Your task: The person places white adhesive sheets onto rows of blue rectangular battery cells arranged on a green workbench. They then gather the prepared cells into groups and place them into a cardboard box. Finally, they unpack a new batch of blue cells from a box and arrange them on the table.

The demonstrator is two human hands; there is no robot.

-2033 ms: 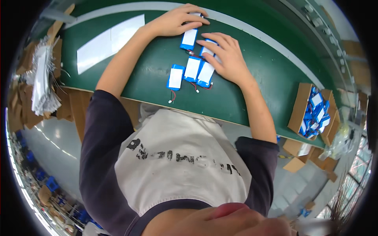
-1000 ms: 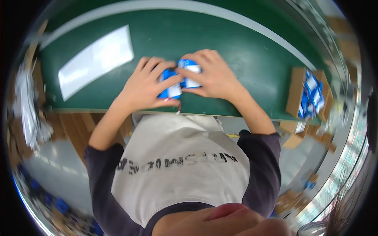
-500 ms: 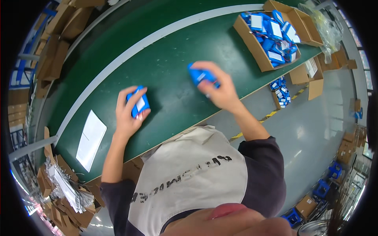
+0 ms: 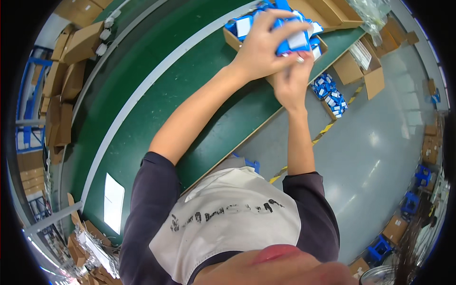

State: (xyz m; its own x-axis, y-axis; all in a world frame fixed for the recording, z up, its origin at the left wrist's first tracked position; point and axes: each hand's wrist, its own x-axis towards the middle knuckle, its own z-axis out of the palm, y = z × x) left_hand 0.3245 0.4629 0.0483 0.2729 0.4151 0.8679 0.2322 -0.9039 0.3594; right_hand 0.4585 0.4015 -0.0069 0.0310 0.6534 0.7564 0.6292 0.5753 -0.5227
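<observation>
My left hand [image 4: 259,50] reaches over the cardboard box [image 4: 232,40] at the far edge of the green table. Its fingers are wrapped round a blue battery pack [image 4: 298,42] with a white label. Close below it, my right hand [image 4: 292,88] has its fingers bent at the lower end of the pack, beside a small white connector [image 4: 300,59]. The left hand partly covers those fingers, so what they hold is hidden. More blue battery packs [image 4: 243,27] with white labels fill the box under my hands.
An opened carton [image 4: 332,14] and clear plastic wrap [image 4: 373,19] lie beyond the box. Lower down, by the table's right edge, are boxes of blue packs [image 4: 335,102] and an open carton [image 4: 349,71]. A white sheet [image 4: 114,203] lies on the green table [image 4: 147,123].
Both hands have moved away from me to the box, the left one far to the right. They were apart, each with a blue battery pack; now they are together.
</observation>
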